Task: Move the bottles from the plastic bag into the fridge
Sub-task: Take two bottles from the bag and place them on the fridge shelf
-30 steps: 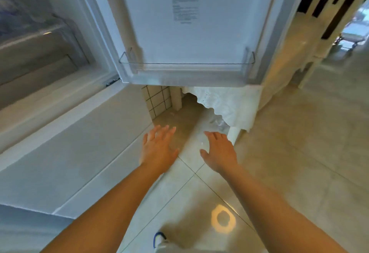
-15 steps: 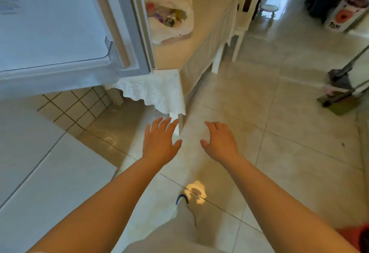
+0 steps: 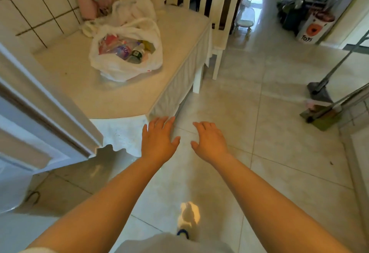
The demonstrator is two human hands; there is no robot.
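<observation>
Head view, approach to the bag. Both hands are held out palm-down over the tiled floor, the left hand and the right hand side by side, fingers spread, each grip open and holding nothing. The plastic bag sits on the worktop, well apart from both hands and ahead to the left, its mouth gaping upward. Inside it a clear bottle with a green label lies tilted, cap pointing away from the viewer; beside it lies a purple-labelled item, probably a second bottle, among pink and red packaging too crumpled to identify. The white fridge door stands open at the left edge, between the person and the near end of the worktop. The step in hand appears to be reaching the bag; it would go best by stepping round the door edge, steadying the limp bag rim with one hand and taking the green-labelled bottle round its body with the other, since loose film could snag or lift with it.
</observation>
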